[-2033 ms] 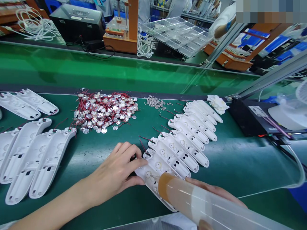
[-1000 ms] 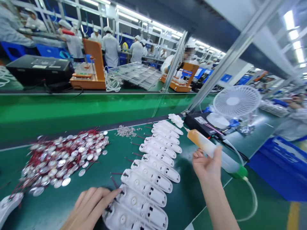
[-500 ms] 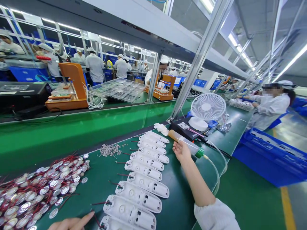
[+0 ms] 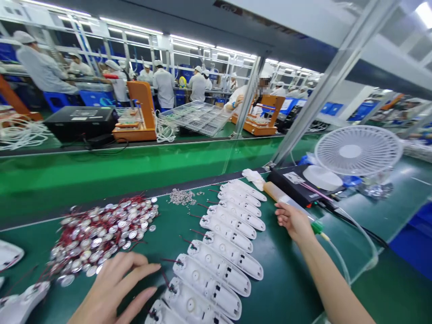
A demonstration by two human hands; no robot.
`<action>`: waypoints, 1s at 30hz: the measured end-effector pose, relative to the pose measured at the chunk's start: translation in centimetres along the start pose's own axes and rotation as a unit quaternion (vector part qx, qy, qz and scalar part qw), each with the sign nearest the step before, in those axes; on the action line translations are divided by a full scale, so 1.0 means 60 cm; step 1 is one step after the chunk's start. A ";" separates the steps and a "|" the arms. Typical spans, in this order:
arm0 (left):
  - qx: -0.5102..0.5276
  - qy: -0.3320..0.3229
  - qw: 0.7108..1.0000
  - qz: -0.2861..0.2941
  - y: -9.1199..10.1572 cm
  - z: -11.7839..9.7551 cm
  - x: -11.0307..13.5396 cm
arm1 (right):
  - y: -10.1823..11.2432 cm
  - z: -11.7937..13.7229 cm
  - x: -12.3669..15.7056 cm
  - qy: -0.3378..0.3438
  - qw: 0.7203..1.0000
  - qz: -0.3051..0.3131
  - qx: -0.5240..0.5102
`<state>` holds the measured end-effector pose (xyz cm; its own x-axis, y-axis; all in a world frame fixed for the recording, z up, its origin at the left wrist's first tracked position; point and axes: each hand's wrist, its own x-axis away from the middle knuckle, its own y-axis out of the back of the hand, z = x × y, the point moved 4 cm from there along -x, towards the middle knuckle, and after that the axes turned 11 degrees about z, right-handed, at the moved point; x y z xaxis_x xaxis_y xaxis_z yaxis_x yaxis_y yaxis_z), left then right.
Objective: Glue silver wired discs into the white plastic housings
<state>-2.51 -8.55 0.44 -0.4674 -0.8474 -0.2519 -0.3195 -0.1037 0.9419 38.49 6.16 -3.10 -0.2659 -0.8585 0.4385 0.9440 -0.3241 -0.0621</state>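
My right hand (image 4: 293,220) reaches to the right of a row of white plastic shells (image 4: 227,234) and grips a translucent glue syringe (image 4: 282,197) with an amber tip and a green end cap joined to a clear hose. The syringe lies low over the green mat, its tip pointing toward a white cloth (image 4: 254,177). My left hand (image 4: 113,288) rests near the bottom edge with fingers spread and flat, touching the mat just left of the nearest shells (image 4: 199,297). It holds nothing. Thin red wires stick out from the shells' left ends.
A heap of silver discs with red wires (image 4: 101,234) lies left of the shells, and a small pile of screws (image 4: 181,196) behind them. A black box (image 4: 293,186) and a white fan (image 4: 357,150) stand at the right. Beyond runs a green conveyor (image 4: 135,166). Other workers stand far behind.
My right hand carried the syringe from over the nearest shell out to the right and lowered it by the black box. My left hand stayed by the nearest shells. The view swung up and right.
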 end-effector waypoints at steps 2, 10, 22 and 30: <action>0.014 0.028 0.999 0.015 0.017 0.002 -0.013 | -0.002 0.001 0.000 0.005 1.000 0.014 0.011; 0.025 0.097 0.993 0.064 0.025 0.041 -0.094 | -0.014 0.015 0.005 0.056 0.996 0.050 0.042; -0.096 0.124 0.972 0.174 -0.028 0.036 -0.224 | -0.116 0.089 0.081 0.221 0.954 0.164 0.117; -0.122 0.160 0.969 0.144 -0.009 0.099 -0.105 | -0.137 0.082 0.099 0.257 0.926 0.232 0.151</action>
<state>-4.26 -0.05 0.18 -0.2154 -0.9737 0.0741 0.0081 0.0741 0.9972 30.09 5.66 4.45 0.1973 -0.9784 -0.0613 0.9707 0.1863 0.1515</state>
